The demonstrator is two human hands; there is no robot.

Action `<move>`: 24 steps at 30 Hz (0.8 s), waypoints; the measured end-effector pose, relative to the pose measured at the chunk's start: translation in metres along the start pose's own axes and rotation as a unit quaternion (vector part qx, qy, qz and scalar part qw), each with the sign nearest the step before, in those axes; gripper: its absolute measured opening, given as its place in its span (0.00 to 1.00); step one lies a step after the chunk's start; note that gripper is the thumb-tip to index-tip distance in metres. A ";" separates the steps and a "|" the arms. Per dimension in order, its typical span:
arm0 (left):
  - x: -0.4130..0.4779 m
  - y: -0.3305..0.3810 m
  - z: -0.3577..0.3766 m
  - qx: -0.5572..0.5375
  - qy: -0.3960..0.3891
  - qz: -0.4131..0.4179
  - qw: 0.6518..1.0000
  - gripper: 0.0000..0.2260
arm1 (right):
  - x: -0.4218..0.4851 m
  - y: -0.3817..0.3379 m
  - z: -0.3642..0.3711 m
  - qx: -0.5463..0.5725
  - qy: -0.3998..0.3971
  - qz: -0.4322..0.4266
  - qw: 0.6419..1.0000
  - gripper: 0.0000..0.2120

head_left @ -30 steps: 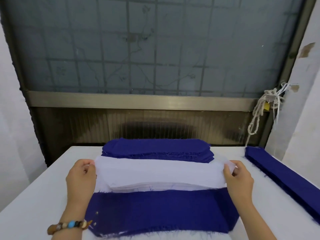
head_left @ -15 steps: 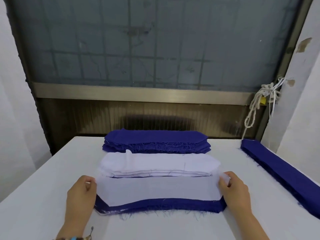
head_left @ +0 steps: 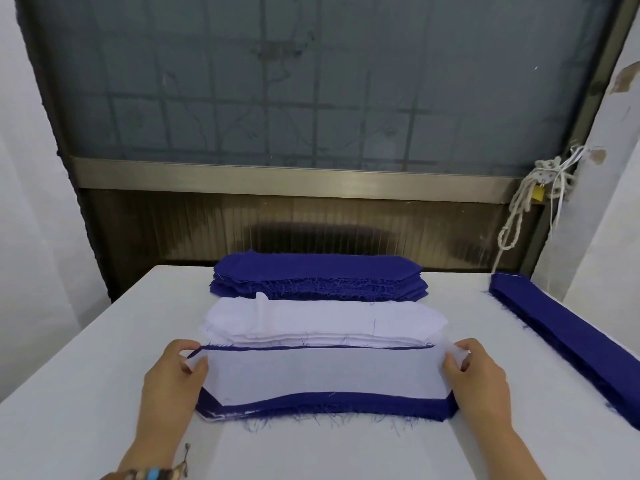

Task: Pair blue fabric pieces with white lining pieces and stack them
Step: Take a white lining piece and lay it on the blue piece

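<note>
A white lining piece [head_left: 322,374] lies flat on a stack of blue fabric pieces [head_left: 325,405] near the table's front. My left hand [head_left: 171,379] pinches its left end and my right hand [head_left: 479,375] pinches its right end. Blue fabric shows along the lining's front edge and as a thin line at its back edge. Behind it sits a pile of white lining pieces [head_left: 322,322], and behind that a pile of blue fabric pieces [head_left: 317,277].
The white table [head_left: 86,375] runs up to a dark metal-framed window wall at the back. A long stack of narrow blue strips [head_left: 568,336] lies along the right edge. A knotted white rope [head_left: 530,199] hangs at the right.
My hands have drawn the white lining piece off the white pile toward me and laid it down onto the near blue stack. The view tilted, so the back piles now show in full.
</note>
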State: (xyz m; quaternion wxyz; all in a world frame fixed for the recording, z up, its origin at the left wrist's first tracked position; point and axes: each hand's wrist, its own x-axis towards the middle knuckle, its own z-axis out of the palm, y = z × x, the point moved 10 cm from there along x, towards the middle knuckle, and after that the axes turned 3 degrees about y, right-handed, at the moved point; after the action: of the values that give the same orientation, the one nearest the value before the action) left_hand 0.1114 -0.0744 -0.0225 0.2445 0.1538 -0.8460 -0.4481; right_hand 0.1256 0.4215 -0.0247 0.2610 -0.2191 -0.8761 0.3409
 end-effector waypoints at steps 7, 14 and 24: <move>-0.003 0.007 -0.001 0.025 -0.006 0.014 1.000 0.07 | -0.002 -0.002 0.000 -0.020 0.000 -0.006 1.000 0.06; -0.004 0.012 0.001 0.030 -0.010 0.026 0.999 0.06 | -0.002 -0.004 -0.004 -0.020 0.025 -0.018 0.999 0.08; -0.003 0.012 -0.002 0.063 0.007 0.043 0.997 0.10 | 0.003 0.001 -0.008 -0.081 0.069 -0.004 0.994 0.10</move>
State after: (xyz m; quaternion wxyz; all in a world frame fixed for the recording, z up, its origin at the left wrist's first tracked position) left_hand 0.1139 -0.0677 -0.0121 0.2598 0.1357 -0.8767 -0.3814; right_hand 0.1282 0.4276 -0.0196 0.3039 -0.2587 -0.8815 0.2521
